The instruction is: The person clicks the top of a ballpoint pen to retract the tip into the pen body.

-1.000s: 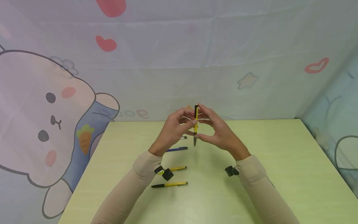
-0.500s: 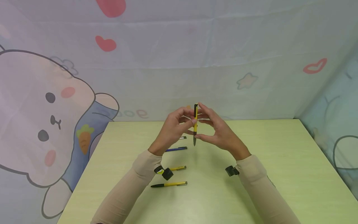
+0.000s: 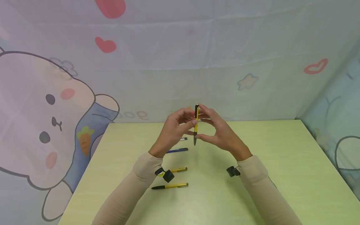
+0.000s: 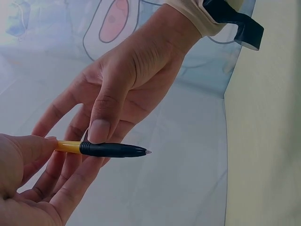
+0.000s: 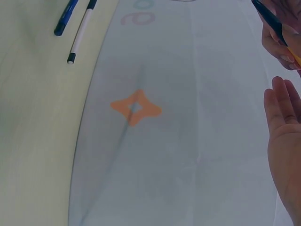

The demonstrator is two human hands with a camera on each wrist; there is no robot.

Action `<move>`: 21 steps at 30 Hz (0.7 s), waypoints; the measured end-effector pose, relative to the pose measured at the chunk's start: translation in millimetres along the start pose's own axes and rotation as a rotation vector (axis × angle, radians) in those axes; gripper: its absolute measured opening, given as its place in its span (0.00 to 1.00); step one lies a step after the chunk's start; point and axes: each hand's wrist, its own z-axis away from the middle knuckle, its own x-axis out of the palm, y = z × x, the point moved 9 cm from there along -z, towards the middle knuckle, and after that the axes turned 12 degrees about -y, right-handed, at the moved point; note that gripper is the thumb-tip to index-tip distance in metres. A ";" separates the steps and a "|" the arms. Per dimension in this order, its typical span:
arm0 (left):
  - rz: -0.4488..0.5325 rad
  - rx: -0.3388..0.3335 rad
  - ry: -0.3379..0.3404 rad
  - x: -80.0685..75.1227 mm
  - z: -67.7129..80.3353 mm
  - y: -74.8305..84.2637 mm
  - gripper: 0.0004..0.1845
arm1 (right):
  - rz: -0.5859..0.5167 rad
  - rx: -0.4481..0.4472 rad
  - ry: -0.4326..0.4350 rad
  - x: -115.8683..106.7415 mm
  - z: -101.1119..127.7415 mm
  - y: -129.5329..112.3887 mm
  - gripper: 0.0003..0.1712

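A yellow and black ballpoint pen [image 3: 196, 128] is held upright above the table's far side, clip end up. My left hand [image 3: 172, 127] pinches its middle between thumb and fingers. On the other side, my right hand [image 3: 223, 132] has its index fingertip at the pen's top end and its thumb against the black grip. In the left wrist view the right thumb [image 4: 99, 129] presses on that grip, and a small metal tip shows at the pen's end. The right wrist view catches only part of the pen [image 5: 269, 20] at its upper right edge.
Other pens lie in a column on the pale table [image 3: 281, 175]: a white one [image 3: 184, 139], a blue one [image 3: 177, 150], a yellow one [image 3: 180, 170] partly behind the left wrist camera, and a yellow and black one [image 3: 170, 186]. A printed cloth [image 3: 174, 47] hangs behind.
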 end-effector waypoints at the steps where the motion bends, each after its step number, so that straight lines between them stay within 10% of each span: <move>1: 0.000 -0.001 0.001 -0.1 0.1 -0.1 0.12 | -0.001 0.003 0.000 0.0 0.0 0.0 0.57; 21: 0.024 0.001 0.030 -2.1 4.5 0.3 0.12 | -0.038 0.041 -0.008 4.5 4.4 38.0 0.59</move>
